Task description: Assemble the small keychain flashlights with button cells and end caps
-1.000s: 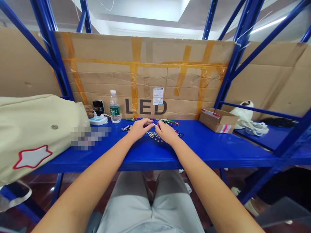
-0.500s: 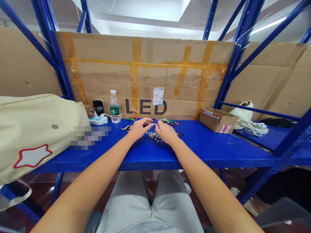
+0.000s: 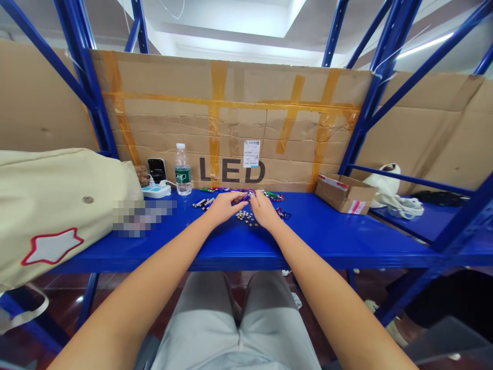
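Seated at a blue shelf (image 3: pixel 327 234), a person brings both hands together over a scatter of small metal parts (image 3: pixel 247 218). Left hand (image 3: pixel 224 206) and right hand (image 3: pixel 264 210) pinch a small purple piece (image 3: pixel 246 197) between their fingertips, just above the loose parts and in front of a heap of coloured keychain items (image 3: pixel 269 195). Such fine work likely goes best with wrists resting on the shelf, a light pinch, and the piece kept low, so that anything dropped lands among the parts.
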